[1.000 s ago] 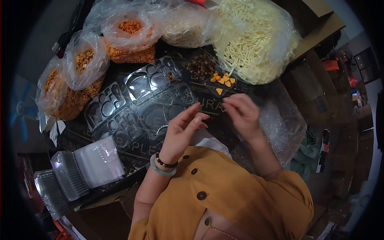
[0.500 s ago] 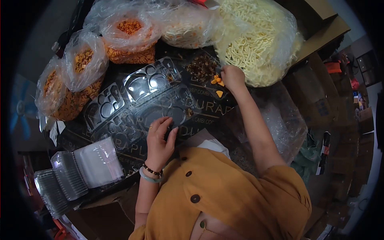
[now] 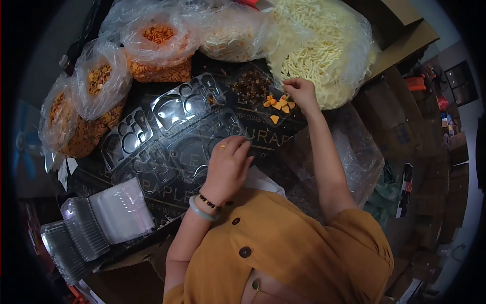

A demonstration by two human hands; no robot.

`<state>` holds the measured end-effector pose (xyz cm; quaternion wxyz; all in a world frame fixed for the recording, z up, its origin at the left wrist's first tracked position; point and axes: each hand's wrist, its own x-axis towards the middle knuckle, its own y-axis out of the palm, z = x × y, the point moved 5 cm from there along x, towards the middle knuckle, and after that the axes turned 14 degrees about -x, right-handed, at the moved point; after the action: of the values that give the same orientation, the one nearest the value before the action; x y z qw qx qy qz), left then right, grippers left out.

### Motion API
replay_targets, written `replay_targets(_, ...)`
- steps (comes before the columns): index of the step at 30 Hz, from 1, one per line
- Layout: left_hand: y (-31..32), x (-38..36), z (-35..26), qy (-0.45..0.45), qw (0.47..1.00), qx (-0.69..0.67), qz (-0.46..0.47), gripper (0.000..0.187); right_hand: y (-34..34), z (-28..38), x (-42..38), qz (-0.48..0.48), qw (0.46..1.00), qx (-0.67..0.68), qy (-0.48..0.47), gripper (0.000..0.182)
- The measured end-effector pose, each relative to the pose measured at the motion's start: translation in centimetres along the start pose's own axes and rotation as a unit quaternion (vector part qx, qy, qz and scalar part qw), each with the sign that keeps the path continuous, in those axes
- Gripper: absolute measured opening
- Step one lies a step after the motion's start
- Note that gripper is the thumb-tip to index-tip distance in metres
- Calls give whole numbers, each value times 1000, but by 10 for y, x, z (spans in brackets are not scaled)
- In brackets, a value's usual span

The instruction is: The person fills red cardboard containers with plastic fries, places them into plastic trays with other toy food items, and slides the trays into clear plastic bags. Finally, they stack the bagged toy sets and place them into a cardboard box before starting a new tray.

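My right hand point(image 3: 302, 95) is closed in a pinch beside small orange and yellow pieces point(image 3: 279, 103); what its fingertips hold, if anything, is too small to name. Left of those pieces lies a pile of small brown pieces point(image 3: 251, 87). My left hand point(image 3: 228, 164) hovers at the near edge of an open clear plastic tray point(image 3: 186, 103), its fingers bent together and partly hidden. Another clear moulded tray point(image 3: 135, 133) lies to the left on the dark, lettered table surface point(image 3: 258, 134).
A big bag of pale sticks point(image 3: 316, 63) stands at the back right. Bags of orange pieces point(image 3: 158, 66) and white pieces point(image 3: 230, 43) line the back. Stacked clear packets point(image 3: 121, 210) lie front left. Crumpled clear plastic point(image 3: 349, 152) is at the right, near cardboard point(image 3: 405, 48).
My left hand has moved right and its fingers have drawn together. More orange and yellow pieces now show beside my right hand, which has shifted slightly right.
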<state>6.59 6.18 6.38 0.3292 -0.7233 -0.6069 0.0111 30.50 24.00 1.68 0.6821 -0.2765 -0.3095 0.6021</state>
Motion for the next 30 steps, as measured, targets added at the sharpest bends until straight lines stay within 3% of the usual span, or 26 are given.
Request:
replay_targets(1,16,8,0,26,998,40,47,33,-7,-5,-8,17,975,206,78,15)
replay_targets(5,65,43,16,57,973,163,151,45,-55,-29,-43,25,952,294,85,17)
replay_targets(7,80,55,35,52,972,175,150,49,-84,-44,-69,-29,979,188,78,18)
replay_targets(9,83,58,46,42,970,190,147,53,-106,-82,-84,-101,992,-43,59,16)
replay_targets(10,84,59,50,32,964,209,164,56,-108,-91,-92,-98,993,-42,55,16)
replay_targets(11,85,58,53,22,956,228,183,59,-115,-87,-103,-169,949,-267,-1,16)
replay_targets(12,83,57,54,20,956,231,182,59,-116,-79,-108,-231,847,-475,-58,16)
replay_targets(13,82,54,53,31,953,246,176,59,-111,-60,-103,-230,848,-473,-61,16)
replay_targets(15,80,49,51,41,947,263,182,60,-83,-27,-92,-138,975,-165,-59,19)
replay_targets(17,77,48,47,33,943,279,178,59,-45,4,-70,-95,981,-86,-148,18)
replay_targets(20,79,44,45,37,934,305,184,58,3,20,-27,-67,979,-80,-174,22)
replay_targets(22,81,41,44,30,934,303,186,59,26,25,-5,-19,974,-150,-171,21)
replay_targets(25,69,31,37,28,951,261,163,62,38,28,6,-8,940,-241,-242,25)
replay_targets(30,11,-12,17,-17,975,188,119,69,31,23,5,-19,940,-250,-233,21)
